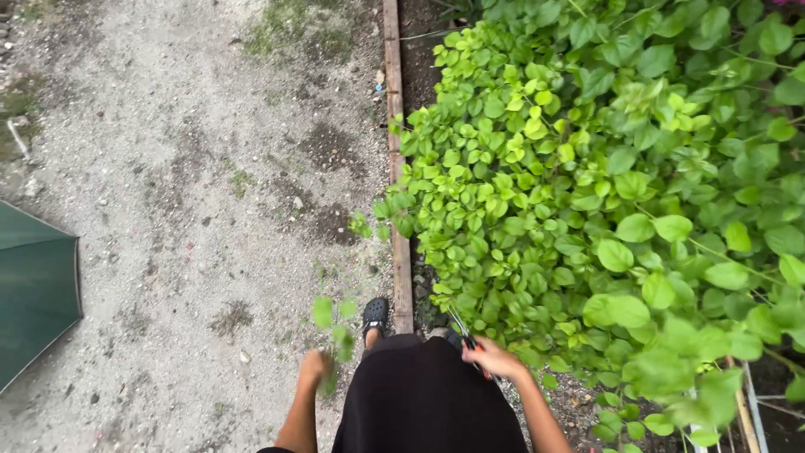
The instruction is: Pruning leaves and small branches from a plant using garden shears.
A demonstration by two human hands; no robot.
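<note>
My left hand (314, 367) is closed around a cut green sprig (334, 323) whose leaves stick up over the gravel path. My right hand (495, 358) grips small garden shears (462, 329) with the blades pointing up toward the leafy plants (587, 184) in the bed. Below the hands are my black clothing (423, 394) and one black shoe (376, 315) beside the wooden edging.
A wooden border plank (396, 168) runs up the frame, dividing the gravel path (184, 193) on the left from the dense green bed on the right. A dark green canopy or tarp (33, 289) juts in at the left edge. White stakes (750, 403) stand at the lower right.
</note>
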